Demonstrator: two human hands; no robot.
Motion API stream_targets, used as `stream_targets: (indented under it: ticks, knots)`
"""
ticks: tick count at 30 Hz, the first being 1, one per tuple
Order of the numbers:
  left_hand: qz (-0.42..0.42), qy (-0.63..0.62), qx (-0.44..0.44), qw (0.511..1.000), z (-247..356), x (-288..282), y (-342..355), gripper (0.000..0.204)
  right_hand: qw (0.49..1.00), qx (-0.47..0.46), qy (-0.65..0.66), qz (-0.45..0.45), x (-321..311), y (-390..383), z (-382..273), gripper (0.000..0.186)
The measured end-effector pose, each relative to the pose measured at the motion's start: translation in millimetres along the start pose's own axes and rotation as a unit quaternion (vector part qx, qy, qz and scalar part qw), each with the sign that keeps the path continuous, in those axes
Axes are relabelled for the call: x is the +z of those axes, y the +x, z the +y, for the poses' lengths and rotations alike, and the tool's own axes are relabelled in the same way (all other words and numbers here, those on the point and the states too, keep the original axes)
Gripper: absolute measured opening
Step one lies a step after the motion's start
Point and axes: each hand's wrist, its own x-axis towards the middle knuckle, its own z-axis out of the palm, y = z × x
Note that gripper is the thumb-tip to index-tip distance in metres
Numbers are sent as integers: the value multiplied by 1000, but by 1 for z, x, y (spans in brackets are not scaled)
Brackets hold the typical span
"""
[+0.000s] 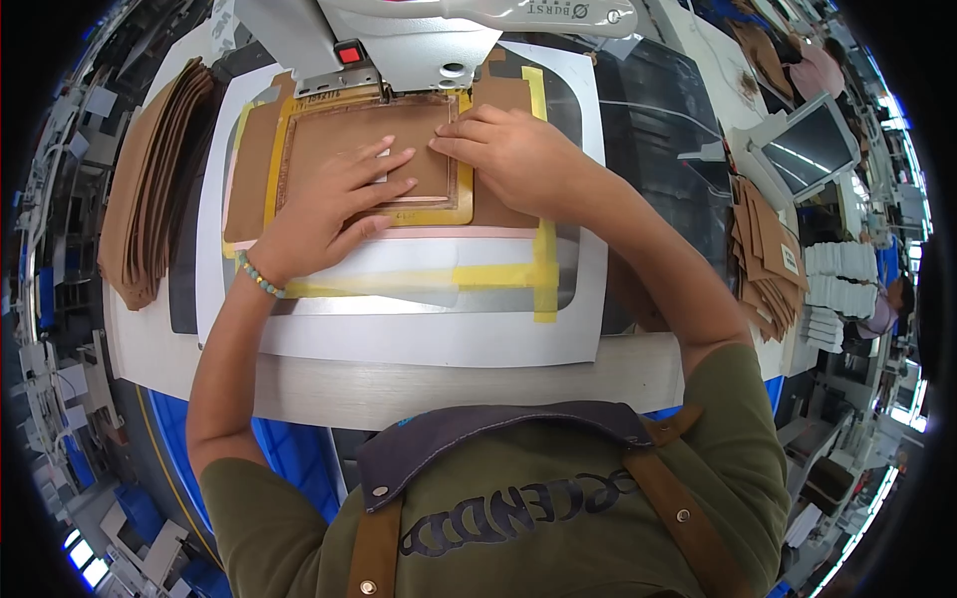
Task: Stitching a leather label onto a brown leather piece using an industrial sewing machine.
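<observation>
My left hand (344,199) lies with fingers spread on a brown panel (329,130) inside a yellow rectangular frame (464,209), over a small white piece (383,177) partly hidden by the fingers. My right hand (508,154) is closed, fingertips bent together at the panel's inner right edge; what they pinch, if anything, is too small to make out. The frame sits on a larger brown sheet (508,204), on a template (399,339) with white border and yellow tape strips. A white-and-grey machine head (429,45) hangs just above the frame's back edge.
Brown sheets are stacked at the left (150,189) and right (763,259). A tilted screen (802,149) stands at back right, near white stacked pieces (835,269). Other people (817,75) are at the far right. Blue bins (299,458) sit below the table's front edge (469,389).
</observation>
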Motion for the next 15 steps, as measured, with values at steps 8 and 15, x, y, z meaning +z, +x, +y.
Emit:
stream_targets:
  ticks: [8, 15]
  knots:
    - [-58, 5, 54, 997, -11, 2, 8, 51, 1000, -1, -23, -10, 7, -3, 0, 41]
    - [-60, -2, 53, 997, -16, -3, 14, 50, 997, 41, 50, -36, -20, -12, 0, 41]
